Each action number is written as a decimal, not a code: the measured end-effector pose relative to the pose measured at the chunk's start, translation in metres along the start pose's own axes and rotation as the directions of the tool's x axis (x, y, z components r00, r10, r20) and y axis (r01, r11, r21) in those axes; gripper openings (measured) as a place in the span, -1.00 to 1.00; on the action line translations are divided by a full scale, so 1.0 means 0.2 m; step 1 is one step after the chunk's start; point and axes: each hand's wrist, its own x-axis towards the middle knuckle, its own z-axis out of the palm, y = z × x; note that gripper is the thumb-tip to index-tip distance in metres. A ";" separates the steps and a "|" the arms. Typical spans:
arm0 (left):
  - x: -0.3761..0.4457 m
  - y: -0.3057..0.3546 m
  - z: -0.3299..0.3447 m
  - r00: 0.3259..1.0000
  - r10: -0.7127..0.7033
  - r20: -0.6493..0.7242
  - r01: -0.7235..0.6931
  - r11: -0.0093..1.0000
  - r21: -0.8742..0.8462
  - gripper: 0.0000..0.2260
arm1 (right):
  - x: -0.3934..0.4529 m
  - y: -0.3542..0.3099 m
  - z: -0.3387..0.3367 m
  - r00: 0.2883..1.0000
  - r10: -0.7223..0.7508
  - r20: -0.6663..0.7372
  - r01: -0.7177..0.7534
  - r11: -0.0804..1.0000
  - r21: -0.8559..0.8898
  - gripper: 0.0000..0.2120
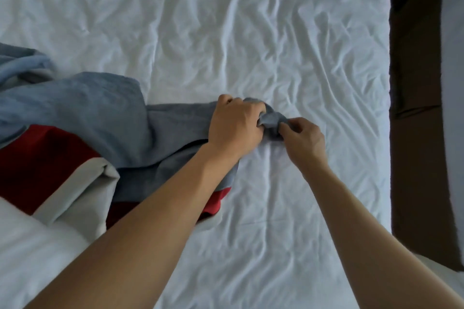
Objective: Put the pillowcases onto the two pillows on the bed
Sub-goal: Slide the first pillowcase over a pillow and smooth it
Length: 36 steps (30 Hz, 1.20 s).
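Observation:
A blue-grey pillowcase (105, 118) with red and pale grey panels lies crumpled across the left half of the bed. Its right end is bunched into a small wad at mid-frame. My left hand (234, 125) grips that bunched end from the left, fingers curled into the cloth. My right hand (302, 139) pinches the same wad from the right, thumb and fingers closed on the fabric. The two hands nearly touch. A white pillow (32, 253) shows at the lower left, partly under the pillowcase.
The bed is covered by a wrinkled white sheet (251, 32). A dark brown headboard or bed frame (416, 108) runs down the right edge. More blue cloth (22, 65) lies at the far left.

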 end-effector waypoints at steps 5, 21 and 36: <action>0.16 0.27 0.16 1.000 -0.019 0.022 0.019 0.999 -0.025 -0.95 | 0.20 0.13 -0.25 0.998 -0.057 -0.028 0.058 0.997 0.051 -0.95; 0.53 0.82 0.43 0.984 0.174 0.041 -0.177 0.978 0.109 -0.65 | 0.59 0.40 -0.68 0.999 -0.052 0.003 0.052 0.997 -0.050 -0.90; 0.78 0.82 0.40 0.996 0.042 0.081 -0.052 0.990 0.129 -0.92 | 0.54 0.42 -0.60 0.998 0.032 0.054 -0.046 0.956 0.290 -0.78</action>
